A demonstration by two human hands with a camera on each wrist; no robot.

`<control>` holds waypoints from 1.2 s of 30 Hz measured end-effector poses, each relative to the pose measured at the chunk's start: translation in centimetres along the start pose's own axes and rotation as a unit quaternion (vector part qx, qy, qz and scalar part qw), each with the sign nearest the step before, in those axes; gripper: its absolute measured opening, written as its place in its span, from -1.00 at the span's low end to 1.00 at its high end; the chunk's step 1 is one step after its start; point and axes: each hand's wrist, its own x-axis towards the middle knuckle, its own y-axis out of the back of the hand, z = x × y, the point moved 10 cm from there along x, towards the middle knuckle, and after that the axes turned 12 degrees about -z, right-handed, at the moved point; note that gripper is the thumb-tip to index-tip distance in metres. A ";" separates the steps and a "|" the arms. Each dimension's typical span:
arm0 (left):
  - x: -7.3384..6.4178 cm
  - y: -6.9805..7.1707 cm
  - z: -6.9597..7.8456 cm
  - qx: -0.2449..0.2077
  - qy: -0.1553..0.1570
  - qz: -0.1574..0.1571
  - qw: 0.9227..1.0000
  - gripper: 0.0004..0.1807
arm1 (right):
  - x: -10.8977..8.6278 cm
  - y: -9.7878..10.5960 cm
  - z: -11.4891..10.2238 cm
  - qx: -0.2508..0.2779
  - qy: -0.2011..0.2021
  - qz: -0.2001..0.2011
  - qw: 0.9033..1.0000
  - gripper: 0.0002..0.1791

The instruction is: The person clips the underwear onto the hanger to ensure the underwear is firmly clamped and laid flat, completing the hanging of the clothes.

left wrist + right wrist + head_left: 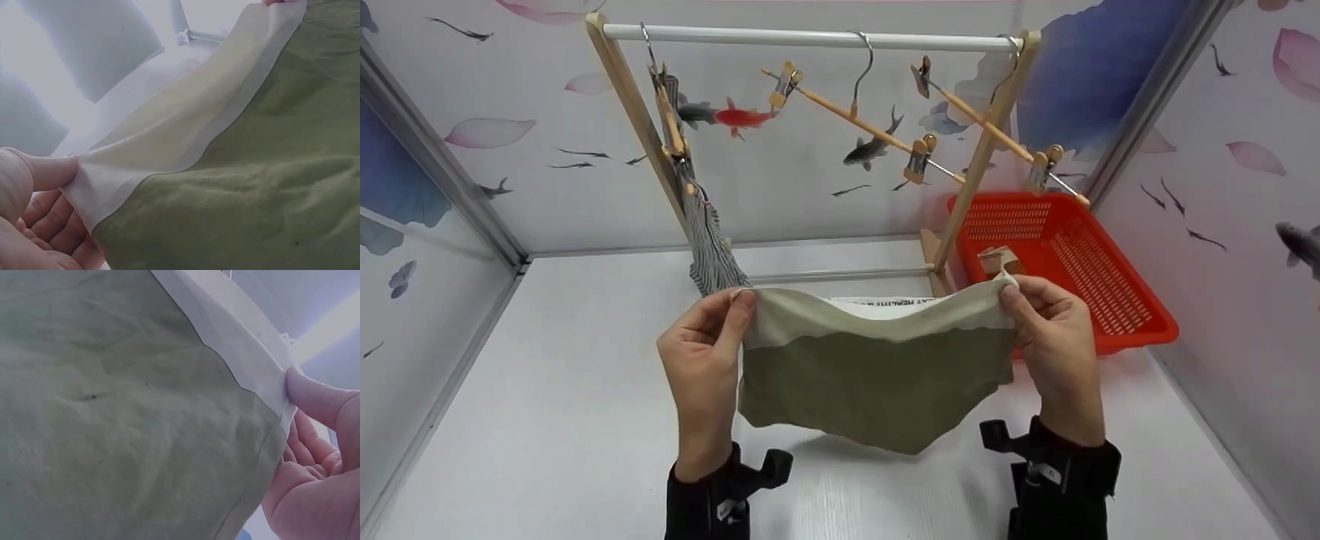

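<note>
A pair of olive green briefs (877,382) with a pale waistband is stretched out over the white table. My left hand (705,349) pinches one end of the waistband between thumb and fingers. At the opposite end, my right hand (1056,337) pinches the other corner in the same way. The waistband sags slightly between the hands, and printed lettering shows inside it. In the left wrist view the thumb of the left hand (42,208) presses on the pale band. Up close, the right wrist view shows the green cloth (129,410) wrinkled.
Behind the briefs stands a wooden rack with a white rail (810,35). From it hang a wooden clip hanger (847,112), another clip hanger (990,127) at right, and a striped cloth (711,247) clipped at left. A red plastic basket (1140,300) sits at right with a beige item inside.
</note>
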 end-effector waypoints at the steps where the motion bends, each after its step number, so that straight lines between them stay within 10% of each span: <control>1: 0.0 0.1 0.0 0.000 0.002 0.002 1.000 -0.86 | 0.0 0.2 0.1 -0.004 -0.005 0.011 1.000 -0.84; 9: 0.0 0.7 0.0 -0.020 -0.004 0.007 1.000 -0.84 | -0.6 1.6 -0.9 -0.044 0.018 0.093 0.995 -0.60; 16: -0.1 0.6 0.7 -0.037 -0.016 -0.001 0.999 -0.83 | -0.8 1.3 -2.2 -0.025 0.083 0.093 0.992 -0.63; 27: -0.2 0.3 0.9 -0.047 0.007 -0.027 0.998 -0.81 | -1.6 1.4 -3.2 0.004 0.077 0.079 0.994 -0.66; 36: 1.3 -1.9 -4.9 0.062 0.041 -0.106 0.992 -0.84 | 1.2 2.4 2.1 -0.186 -0.030 0.040 0.981 -0.70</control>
